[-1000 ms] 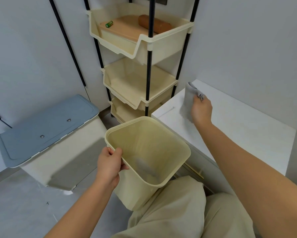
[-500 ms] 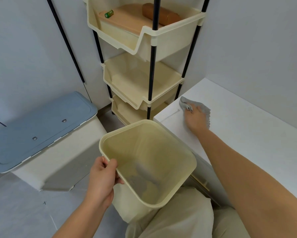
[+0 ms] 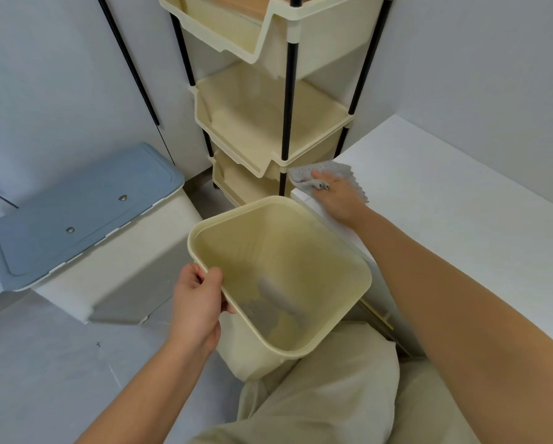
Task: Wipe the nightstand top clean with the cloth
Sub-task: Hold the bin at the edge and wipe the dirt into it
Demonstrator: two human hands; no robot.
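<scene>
nightstand top (image 3: 467, 225) right side open | rack (image 3: 270, 129) crowds far-left corner | bin (image 3: 361, 270) just beside near edge

The cloth (image 3: 333, 169) is grey fabric with a dimpled weave. The nightstand top (image 3: 461, 225) is white, smooth and matt. The bin (image 3: 284, 245) and rack trays (image 3: 236, 145) are smooth cream plastic with slight sheen.

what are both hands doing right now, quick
left hand: closed on the rim of the bin
right hand: presses the cloth onto the nightstand corner; flat or gripping cannot be told
</scene>
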